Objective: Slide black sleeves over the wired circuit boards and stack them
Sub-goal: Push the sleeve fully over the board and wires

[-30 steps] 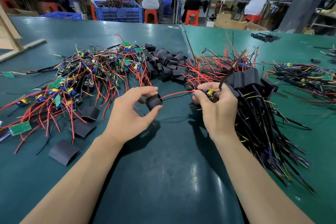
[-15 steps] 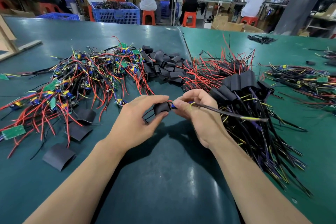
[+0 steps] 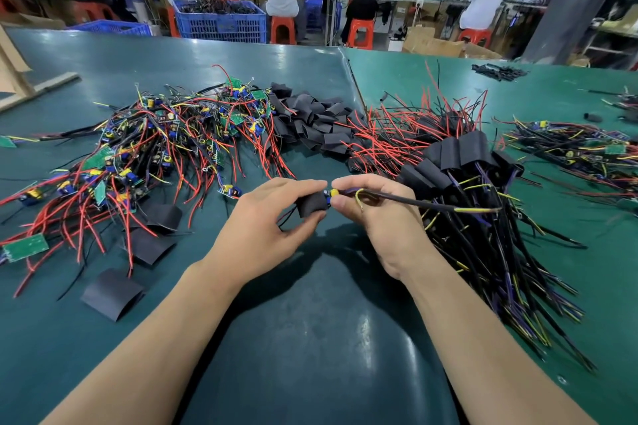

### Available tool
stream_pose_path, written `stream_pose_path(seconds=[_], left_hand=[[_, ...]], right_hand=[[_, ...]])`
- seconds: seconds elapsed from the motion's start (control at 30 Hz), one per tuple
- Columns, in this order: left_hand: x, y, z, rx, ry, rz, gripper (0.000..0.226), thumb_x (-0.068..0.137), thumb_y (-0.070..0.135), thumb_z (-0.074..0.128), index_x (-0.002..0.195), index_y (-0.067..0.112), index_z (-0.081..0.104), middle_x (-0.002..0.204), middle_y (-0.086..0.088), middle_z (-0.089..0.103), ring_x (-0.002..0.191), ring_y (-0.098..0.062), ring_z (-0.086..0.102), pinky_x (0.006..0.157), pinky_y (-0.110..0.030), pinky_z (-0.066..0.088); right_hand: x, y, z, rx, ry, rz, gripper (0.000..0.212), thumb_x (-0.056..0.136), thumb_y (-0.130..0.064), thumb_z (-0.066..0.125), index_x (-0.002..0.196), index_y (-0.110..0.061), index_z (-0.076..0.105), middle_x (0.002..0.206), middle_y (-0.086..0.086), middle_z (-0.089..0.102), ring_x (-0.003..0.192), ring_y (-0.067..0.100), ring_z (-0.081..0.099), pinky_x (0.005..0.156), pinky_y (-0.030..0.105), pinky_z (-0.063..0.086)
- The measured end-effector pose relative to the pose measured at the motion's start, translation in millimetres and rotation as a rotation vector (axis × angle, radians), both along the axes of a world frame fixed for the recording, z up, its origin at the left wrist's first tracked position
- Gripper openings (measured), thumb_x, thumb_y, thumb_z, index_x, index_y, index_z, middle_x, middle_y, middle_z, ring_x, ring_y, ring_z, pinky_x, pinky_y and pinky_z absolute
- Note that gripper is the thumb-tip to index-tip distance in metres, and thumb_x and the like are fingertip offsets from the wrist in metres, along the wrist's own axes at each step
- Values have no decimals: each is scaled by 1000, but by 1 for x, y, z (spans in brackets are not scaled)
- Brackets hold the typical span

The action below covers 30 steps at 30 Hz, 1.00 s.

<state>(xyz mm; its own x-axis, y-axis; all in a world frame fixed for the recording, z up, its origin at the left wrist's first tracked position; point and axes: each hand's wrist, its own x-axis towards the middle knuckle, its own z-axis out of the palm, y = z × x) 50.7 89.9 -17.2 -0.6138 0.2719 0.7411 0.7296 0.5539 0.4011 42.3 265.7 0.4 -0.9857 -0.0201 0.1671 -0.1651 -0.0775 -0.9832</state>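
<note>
Busy workshop, green mat-covered table [image 3: 310, 338] in front, seated workers at benches beyond

Left of centre: tangled heap of bare wired circuit boards [image 3: 165, 141] with red and black leads, a few flat loose sleeves [image 3: 112, 293] lying nearby; behind, a pile of empty black sleeves [image 3: 310, 121]

Right: stack of finished sleeved boards [image 3: 459, 155], wires trailing toward the near edge

Left hand [image 3: 266, 235]: thumb and fingers curled round a black sleeve [image 3: 312, 205], mouth facing right

Right hand [image 3: 383, 214]: pinching a wired circuit board [image 3: 333, 192] at its yellow and blue end, black lead bundle [image 3: 431, 205] trailing off to the right

Board just entering the sleeve mouth, most of it hidden; long axis of board and sleeve lying left-right, in line, between the two hands

Probably next: push board leftward, or draw sleeve rightward, then onto the right-hand stack, nearer the right hand
</note>
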Motion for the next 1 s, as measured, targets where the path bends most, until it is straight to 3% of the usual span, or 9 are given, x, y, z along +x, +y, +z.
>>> stream_pose_path(seconds=[0.23, 0.43, 0.53, 0.67, 0.87, 1.0], left_hand=[[-3, 3, -3, 5, 17, -20, 32, 82, 7, 77, 113, 5, 69, 102, -1, 71, 92, -19, 66, 85, -37, 53], [-3, 4, -3, 9, 35, 10, 33, 81, 8, 79, 113, 4, 70, 104, -1, 72, 95, -19, 67, 87, -36, 54], [-3, 3, -2, 28, 27, 45, 34, 81, 10, 79, 113, 5, 70, 105, -1, 72, 96, -17, 68, 89, -36, 54], [-4, 2, -3, 53, 8, 60, 35, 81, 11, 80, 114, 5, 70, 107, -2, 72, 99, -13, 67, 92, -31, 52], [-5, 3, -2, 81, 16, 98, 36, 78, 9, 81, 113, 6, 71, 107, 0, 72, 100, -9, 65, 94, -22, 49], [-3, 3, 0, 112, 17, 77, 36, 77, 11, 82, 111, 5, 71, 108, 2, 71, 99, -9, 67, 94, -26, 51]], right_hand=[[0, 1, 1, -13, -39, 26, 24, 80, 9, 72, 75, -14, 75, 69, 1, 71, 68, 11, 64, 70, 20, 56], [2, -3, 0, -167, -124, -51, 11, 79, 8, 73, 79, -3, 70, 64, 4, 68, 62, 15, 63, 71, 27, 58], [3, -2, 4, -158, -132, -53, 12, 79, 6, 74, 78, -6, 73, 67, 7, 69, 66, 20, 62, 70, 29, 57], [5, -3, 6, -127, -104, -72, 15, 80, 7, 73, 82, -8, 72, 68, 8, 71, 64, 20, 69, 59, 26, 56], [7, -4, 6, -59, -44, -57, 15, 82, 1, 73, 83, -13, 70, 75, 8, 73, 77, 21, 71, 59, 25, 55], [7, -1, 8, -71, -75, -13, 12, 82, -1, 74, 80, -13, 74, 82, 10, 73, 80, 18, 69, 62, 26, 55]])
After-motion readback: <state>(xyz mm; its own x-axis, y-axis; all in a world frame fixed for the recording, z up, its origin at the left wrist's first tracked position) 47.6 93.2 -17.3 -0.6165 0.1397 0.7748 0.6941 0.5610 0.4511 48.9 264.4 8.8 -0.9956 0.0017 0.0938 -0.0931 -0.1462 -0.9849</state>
